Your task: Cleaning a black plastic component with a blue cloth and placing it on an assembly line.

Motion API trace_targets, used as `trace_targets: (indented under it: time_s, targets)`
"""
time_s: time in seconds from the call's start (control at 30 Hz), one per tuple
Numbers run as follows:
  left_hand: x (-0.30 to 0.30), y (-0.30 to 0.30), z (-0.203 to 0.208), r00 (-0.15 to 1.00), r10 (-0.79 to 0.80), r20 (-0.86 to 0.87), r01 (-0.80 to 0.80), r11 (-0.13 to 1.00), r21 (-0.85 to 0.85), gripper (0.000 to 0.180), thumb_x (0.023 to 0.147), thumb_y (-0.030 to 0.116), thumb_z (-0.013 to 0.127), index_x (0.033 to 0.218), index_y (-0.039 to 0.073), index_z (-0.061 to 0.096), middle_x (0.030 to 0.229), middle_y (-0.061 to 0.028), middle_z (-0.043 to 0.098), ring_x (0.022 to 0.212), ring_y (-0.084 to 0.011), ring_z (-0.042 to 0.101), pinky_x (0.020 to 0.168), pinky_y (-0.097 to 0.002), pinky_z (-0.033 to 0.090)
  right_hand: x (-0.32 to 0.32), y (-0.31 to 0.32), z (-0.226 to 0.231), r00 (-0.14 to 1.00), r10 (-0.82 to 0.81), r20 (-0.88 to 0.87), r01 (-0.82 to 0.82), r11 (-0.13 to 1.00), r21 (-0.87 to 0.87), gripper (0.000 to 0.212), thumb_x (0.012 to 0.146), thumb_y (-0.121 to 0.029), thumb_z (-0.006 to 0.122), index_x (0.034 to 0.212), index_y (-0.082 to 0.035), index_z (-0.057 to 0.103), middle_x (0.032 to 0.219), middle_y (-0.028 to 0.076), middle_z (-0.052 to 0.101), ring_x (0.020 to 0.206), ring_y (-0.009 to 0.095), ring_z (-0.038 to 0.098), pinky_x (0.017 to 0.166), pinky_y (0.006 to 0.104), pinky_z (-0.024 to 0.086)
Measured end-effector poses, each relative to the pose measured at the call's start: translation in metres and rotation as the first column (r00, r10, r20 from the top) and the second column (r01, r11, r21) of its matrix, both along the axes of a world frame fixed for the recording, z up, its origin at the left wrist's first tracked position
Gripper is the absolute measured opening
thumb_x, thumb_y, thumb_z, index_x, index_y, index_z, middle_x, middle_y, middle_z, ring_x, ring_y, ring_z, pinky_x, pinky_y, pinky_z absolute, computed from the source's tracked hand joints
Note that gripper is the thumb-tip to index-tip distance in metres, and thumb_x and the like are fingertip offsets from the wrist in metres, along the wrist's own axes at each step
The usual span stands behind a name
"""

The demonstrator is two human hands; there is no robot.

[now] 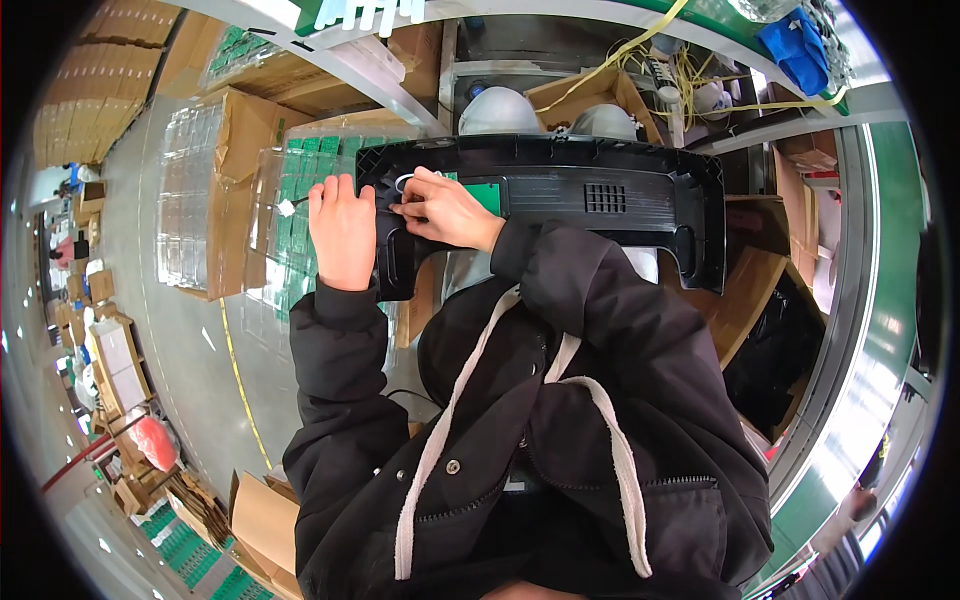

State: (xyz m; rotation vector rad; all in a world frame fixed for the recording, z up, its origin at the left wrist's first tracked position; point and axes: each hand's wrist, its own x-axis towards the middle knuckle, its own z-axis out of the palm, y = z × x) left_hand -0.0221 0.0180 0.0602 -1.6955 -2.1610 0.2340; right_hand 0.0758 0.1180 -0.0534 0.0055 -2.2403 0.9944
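A black plastic housing [545, 195], long and curved with a square vent grille, lies across my lap. A green circuit board [485, 197] sits in its left half. My left hand [343, 235] is at the housing's left end, fingers bent down and close together. A thin dark cable with a white plug [287, 208] comes out from under those fingers. My right hand [450, 212] is over the left part of the housing, thumb and fingertips pinched near its corner. What the pinch holds is too small to make out. A white wire loop [403, 182] shows beside the right fingers.
Left of the housing stand clear plastic trays with green boards [300, 215] and an open cardboard box [235, 140]. A metal bench frame [380, 85] runs along the far side, with yellow cords [690, 85]. Another box [750, 300] with black plastic stands at right.
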Motion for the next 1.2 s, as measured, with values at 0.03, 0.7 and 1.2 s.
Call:
trace_targets:
  time_s: [0.03,0.7,1.2]
  targets:
    - [0.0,0.0,-0.002,1.0,0.001,-0.001,-0.001,1.0,-0.002,0.006,0.07,0.011,0.056,0.066,0.007,0.059,0.075,-0.0067,0.049,0.083,-0.0214,0.049,0.083,-0.0343,0.037,-0.001,0.0,0.0,1.0,0.001,-0.001,-0.001,1.0,-0.002,0.02,0.063,-0.009,0.066,0.081,-0.003,0.066,0.076,0.005,0.051,0.079,0.022,0.049,0.065,0.0332,0.045]
    - [0.003,0.007,-0.025,0.993,0.089,-0.082,-0.091,0.995,-0.032,0.008,0.072,0.011,0.054,0.07,0.007,0.061,0.082,-0.0068,0.052,0.089,-0.0232,0.049,0.088,-0.0376,0.034,0.004,0.004,0.0,0.99,0.117,0.077,-0.112,0.991,-0.073,0.019,0.064,-0.012,0.066,0.076,0.0,0.059,0.079,0.009,0.053,0.083,0.025,0.048,0.071,0.0336,0.044]
    - [0.022,-0.004,-0.046,0.972,0.229,-0.056,-0.231,0.973,-0.026,0.015,0.073,0.018,0.049,0.081,0.007,0.057,0.087,-0.0074,0.048,0.088,-0.0229,0.046,0.082,-0.0355,0.034,0.007,0.009,-0.002,0.989,0.098,0.108,-0.104,0.993,0.053,0.019,0.06,-0.007,0.066,0.07,0.001,0.052,0.075,0.013,0.049,0.077,0.03,0.048,0.067,0.0377,0.044]
